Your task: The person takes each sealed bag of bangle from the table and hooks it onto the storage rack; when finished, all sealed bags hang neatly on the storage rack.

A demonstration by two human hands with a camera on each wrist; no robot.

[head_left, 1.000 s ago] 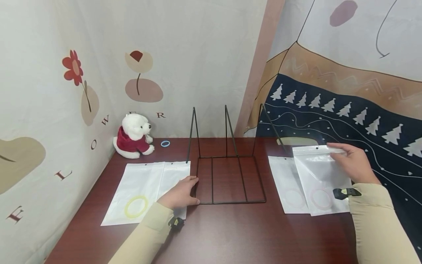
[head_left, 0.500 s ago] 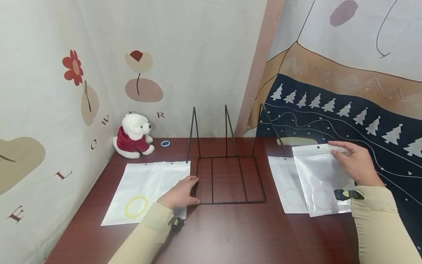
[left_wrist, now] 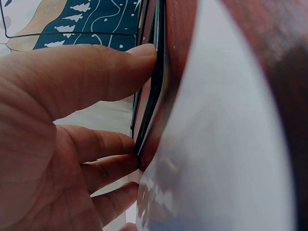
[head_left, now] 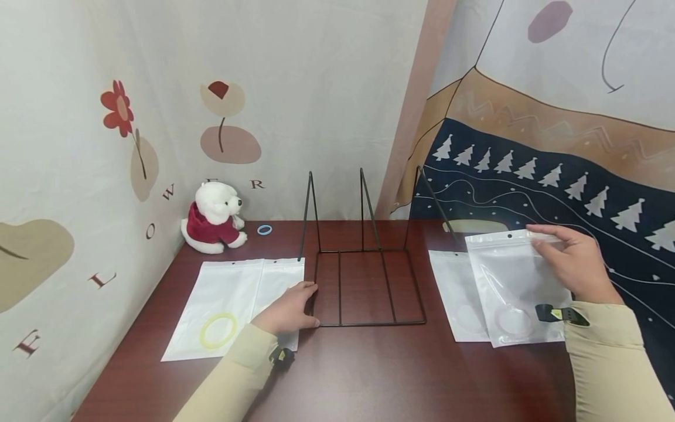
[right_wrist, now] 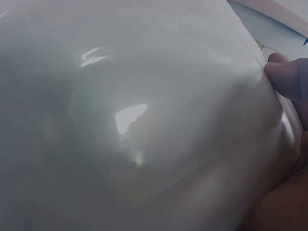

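A black wire rack with upright wire dividers stands mid-table. My left hand rests its fingertips and thumb against the rack's left base edge; in the left wrist view the fairly straight fingers meet the black wire. My right hand pinches the top right corner of a white zip bag, which has a pale ring showing low on it. That bag overlaps another white zip bag lying on the table. The bag's glossy face fills most of the right wrist view.
Left of the rack lie overlapping white zip bags, one showing a yellow ring. Behind them sit a white plush bear in red and a small blue ring. A pale green flat object lies at the back right.
My right hand has shifted slightly right, and the pinched bag has turned and flattened a little, its lower edge moving left. The left hand and the rack look unmoved.
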